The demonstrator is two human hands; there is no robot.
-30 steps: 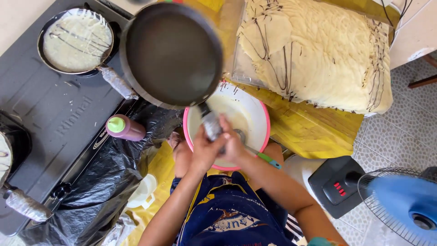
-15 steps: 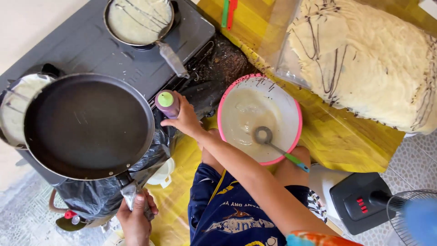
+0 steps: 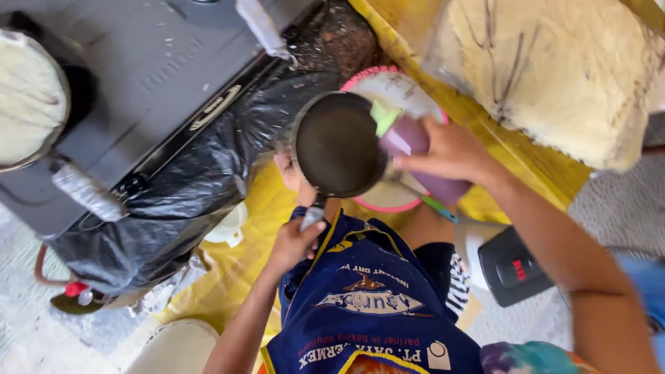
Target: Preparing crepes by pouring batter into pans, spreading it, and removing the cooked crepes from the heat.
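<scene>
I see my left hand [image 3: 294,242] closed round the handle of the dark pan [image 3: 338,144], holding it up over the pink bowl [image 3: 388,86] and my lap. My right hand [image 3: 443,149] grips a purple bottle [image 3: 415,138] with a green cap, tipped at the pan's right rim, touching or just above it. The grey stove [image 3: 159,76] sits to the left, with another pan [image 3: 31,97] of pale batter on it.
</scene>
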